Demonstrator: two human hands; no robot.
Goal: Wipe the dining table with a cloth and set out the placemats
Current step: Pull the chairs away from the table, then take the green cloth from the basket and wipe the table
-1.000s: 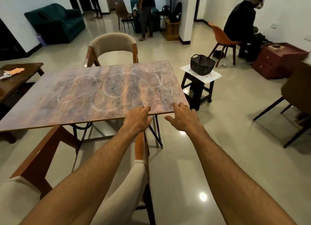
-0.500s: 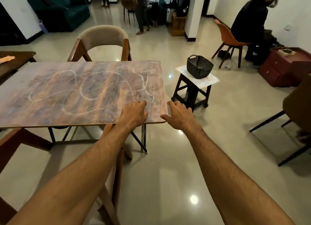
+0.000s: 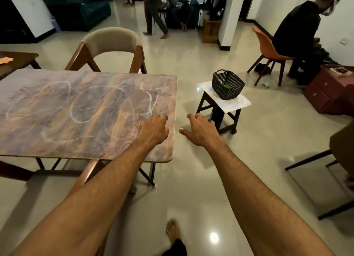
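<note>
The dining table [image 3: 57, 140] has a brown wood-grain top covered with white chalk-like scribbles. My left hand [image 3: 153, 131] hovers over its right end, fingers curled, holding nothing. My right hand [image 3: 201, 131] is just past the table's right edge, over the floor, fingers spread and empty. A black slatted basket [image 3: 228, 87] with something green [image 3: 227, 86] inside stands on a small stool to the right. Under the basket lies a pale patterned sheet [image 3: 239, 102]. No cloth is clearly in view.
A beige-backed wooden chair [image 3: 111, 42] stands at the table's far side; another chair's frame [image 3: 90, 171] is under the near edge. The dark stool [image 3: 218, 112], an orange chair [image 3: 268, 50] with a seated person, a red cabinet [image 3: 329, 92] and other people lie beyond.
My view has shifted right along the table toward its right end. Both hands have come off the near edge, and the basket stool is closer.
</note>
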